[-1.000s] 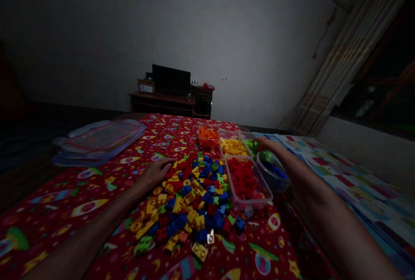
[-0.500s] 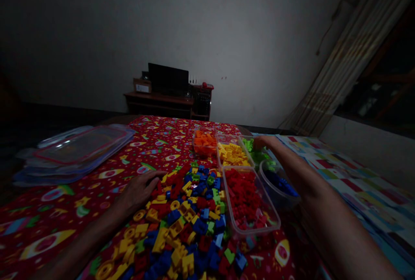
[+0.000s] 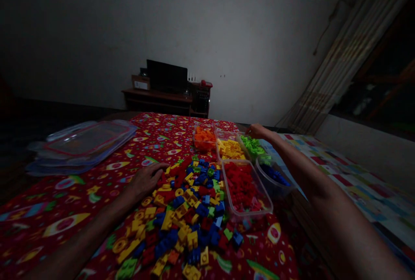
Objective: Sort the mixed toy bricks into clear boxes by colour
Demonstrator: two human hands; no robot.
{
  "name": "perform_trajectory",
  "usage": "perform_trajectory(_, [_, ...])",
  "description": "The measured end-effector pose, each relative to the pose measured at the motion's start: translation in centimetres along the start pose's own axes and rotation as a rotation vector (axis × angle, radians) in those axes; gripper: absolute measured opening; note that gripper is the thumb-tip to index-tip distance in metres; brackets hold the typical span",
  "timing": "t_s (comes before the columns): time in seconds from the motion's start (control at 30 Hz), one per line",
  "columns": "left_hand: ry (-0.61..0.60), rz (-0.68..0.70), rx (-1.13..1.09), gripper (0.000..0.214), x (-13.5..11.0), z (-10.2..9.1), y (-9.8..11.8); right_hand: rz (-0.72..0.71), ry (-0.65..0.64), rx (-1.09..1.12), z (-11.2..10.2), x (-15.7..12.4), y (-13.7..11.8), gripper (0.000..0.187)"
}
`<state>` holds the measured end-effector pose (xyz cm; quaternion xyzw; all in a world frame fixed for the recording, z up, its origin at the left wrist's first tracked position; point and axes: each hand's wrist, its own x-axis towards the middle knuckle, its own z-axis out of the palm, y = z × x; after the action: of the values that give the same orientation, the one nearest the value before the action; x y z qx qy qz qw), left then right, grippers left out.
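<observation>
My left hand (image 3: 146, 180) lies on the cloth at the left edge of a mixed pile of toy building bricks (image 3: 184, 210), fingers loosely stretched and touching the bricks' edge. It holds nothing. My right hand (image 3: 257, 131) is at the far rim of a clear plastic container of green bricks (image 3: 252, 145), its fingers bent down over that rim and closed on it, as far as the dim light shows. Beside it stand containers of yellow bricks (image 3: 231, 149), red bricks (image 3: 241, 185), blue bricks (image 3: 274, 175) and orange bricks (image 3: 205, 138).
Several clear lids (image 3: 84, 143) are stacked at the left of the red patterned tablecloth (image 3: 106, 185). To the right is a colourful checked cloth (image 3: 343, 180). A desk (image 3: 155, 96) with a monitor (image 3: 167, 75) stands by the far wall.
My right hand has risen out of the green bricks to the container's far rim. My left hand stays by the pile. The view has shifted slightly.
</observation>
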<state>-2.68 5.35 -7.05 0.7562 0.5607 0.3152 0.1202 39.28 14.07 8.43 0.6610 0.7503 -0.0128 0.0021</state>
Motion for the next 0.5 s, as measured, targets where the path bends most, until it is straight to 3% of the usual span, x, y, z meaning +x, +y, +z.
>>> perform_trajectory(0.13, [-0.001,0.01,-0.011,0.05,0.0,0.1,0.1,-0.26,0.086,0.086,-1.1,-1.4,-4.7,0.032])
perform_trajectory(0.2, [-0.008,0.028,-0.026,0.049,-0.1,0.1,0.2,-0.415,0.099,0.146,-0.6,-2.3,-8.4,0.032])
perform_trajectory(0.3, [-0.042,0.063,-0.052,0.049,-0.1,0.2,0.5,-0.59,-0.016,0.058,1.6,-3.0,-14.1,0.027])
perform_trajectory(0.4, [-0.041,0.106,-0.067,0.046,0.0,0.3,0.8,-0.544,-0.014,-0.085,4.2,-2.7,-18.7,0.028])
perform_trajectory(0.5, [-0.008,0.166,-0.102,0.037,-0.1,0.2,1.2,-0.481,-0.081,-0.13,6.3,-1.9,-21.2,0.032])
